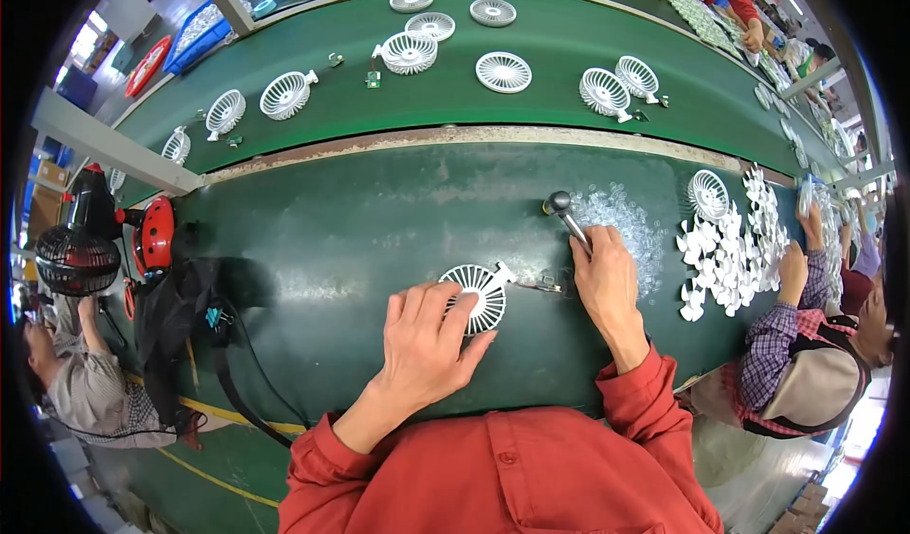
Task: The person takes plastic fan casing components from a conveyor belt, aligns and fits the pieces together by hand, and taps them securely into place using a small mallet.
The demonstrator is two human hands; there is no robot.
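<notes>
One white fan housing [489, 299]: lying between the green bench's [322, 240] near and far edges.
Left hand [425, 330]: nearer, gripping its left side.
Right hand [605, 278]: clenching a hammer [571, 221] rightward of it, handle slanting toward the far edge.

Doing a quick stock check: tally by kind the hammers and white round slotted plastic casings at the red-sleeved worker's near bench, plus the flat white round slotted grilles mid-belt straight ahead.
Dark-headed hammer with grey shaft, in the right hand: 1
White round slotted plastic casings, one partly under the left hand: 2
Flat white round slotted grilles: 4
Total: 7
</notes>
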